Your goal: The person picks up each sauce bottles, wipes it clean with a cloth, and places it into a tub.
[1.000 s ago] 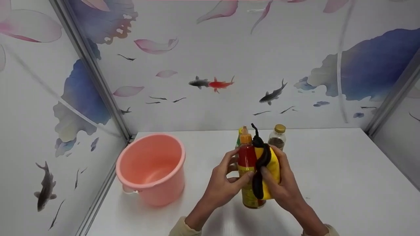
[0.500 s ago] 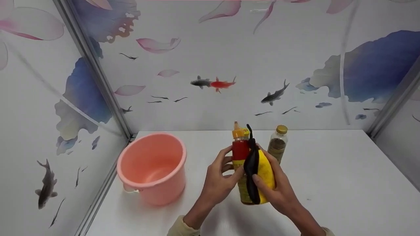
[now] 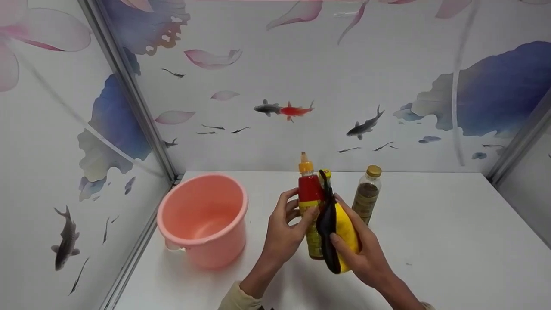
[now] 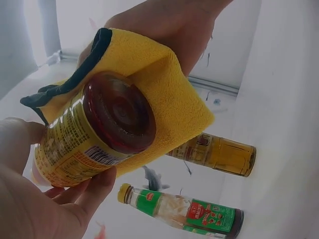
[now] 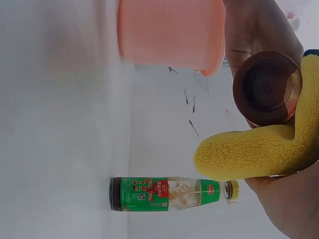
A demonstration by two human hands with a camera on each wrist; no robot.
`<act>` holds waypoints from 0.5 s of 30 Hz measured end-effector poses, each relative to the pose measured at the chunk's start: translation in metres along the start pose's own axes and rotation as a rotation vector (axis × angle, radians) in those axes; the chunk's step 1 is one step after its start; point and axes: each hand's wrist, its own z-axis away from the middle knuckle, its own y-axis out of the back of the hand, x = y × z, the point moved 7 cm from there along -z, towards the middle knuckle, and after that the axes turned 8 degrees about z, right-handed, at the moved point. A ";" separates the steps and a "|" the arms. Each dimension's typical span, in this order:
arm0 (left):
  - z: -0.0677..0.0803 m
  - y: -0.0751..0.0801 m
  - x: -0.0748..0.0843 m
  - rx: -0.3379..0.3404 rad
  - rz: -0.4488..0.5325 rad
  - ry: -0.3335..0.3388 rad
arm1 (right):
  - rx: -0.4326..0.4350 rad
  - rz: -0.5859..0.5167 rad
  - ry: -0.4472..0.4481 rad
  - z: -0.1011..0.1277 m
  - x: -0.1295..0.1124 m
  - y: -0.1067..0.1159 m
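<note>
My left hand (image 3: pixel 282 237) grips a squeeze bottle (image 3: pixel 309 189) of red sauce with an orange nozzle cap and a yellow label. It is held up off the table, its round base (image 4: pixel 122 112) facing the left wrist camera. In my right hand (image 3: pixel 370 254) is a folded yellow cleaning cloth (image 3: pixel 346 232) with a dark edge, pressed against the bottle's right side. The left wrist view shows the cloth (image 4: pixel 174 99) spread behind and beside the base. Part of the label is hidden by the left fingers and the cloth.
A pink bucket (image 3: pixel 215 252) stands on the white table (image 3: pixel 452 241) at left. Behind the hands stands a green-labelled bottle (image 5: pixel 149 193) with a yellow cap. Farther right is a gold-capped glass bottle (image 3: pixel 366 200). Printed panels (image 3: pixel 215 150) enclose the back and sides.
The sauce bottle and both hands have shifted slightly left, and the bottle has risen a little against the cloth. The cloth has slid lower along the bottle, uncovering more of the gold-capped bottle.
</note>
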 end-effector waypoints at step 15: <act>0.008 -0.018 0.000 -0.264 0.010 0.054 | 0.078 0.058 0.118 -0.003 -0.006 0.017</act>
